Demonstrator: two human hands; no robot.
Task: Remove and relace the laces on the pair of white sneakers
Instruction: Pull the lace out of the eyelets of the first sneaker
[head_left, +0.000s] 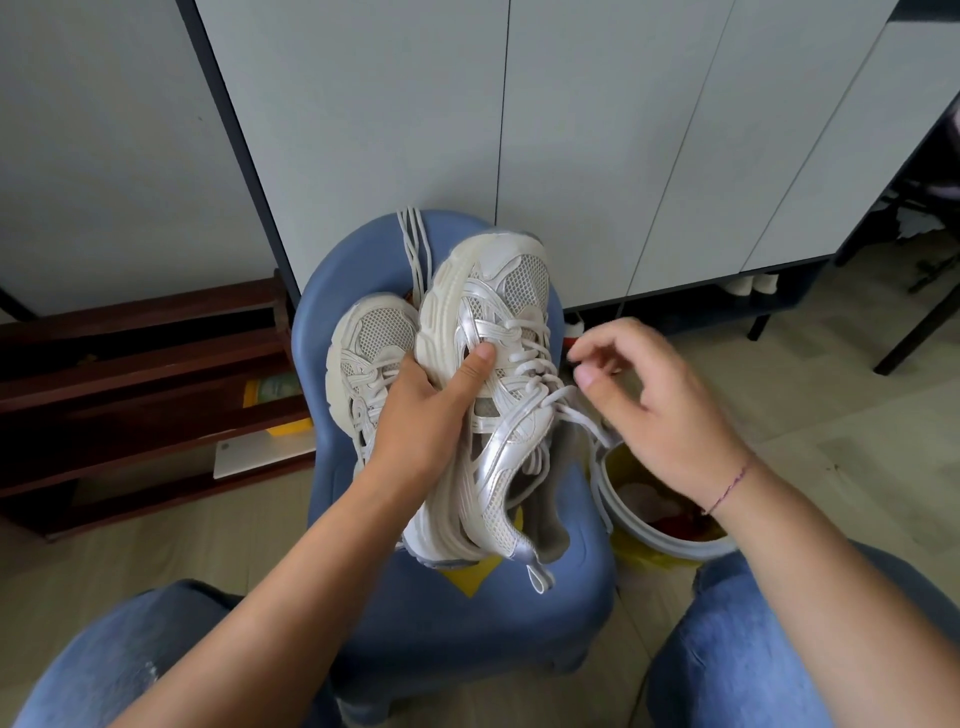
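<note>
Two white and silver sneakers are over a blue plastic chair. My left hand grips the bigger-looking sneaker by its side, thumb on the upper, holding it tilted above the seat. That shoe's white lace is still threaded and loose near the top eyelets. My right hand hovers just right of the lace with curled fingers, holding nothing that I can see. The second sneaker lies on the seat behind my left hand, partly hidden. A loose white lace hangs over the chair's back.
A white bucket with red and white contents stands on the floor right of the chair. A dark wooden rack is at left, white cabinet doors behind. My knees in blue jeans flank the chair.
</note>
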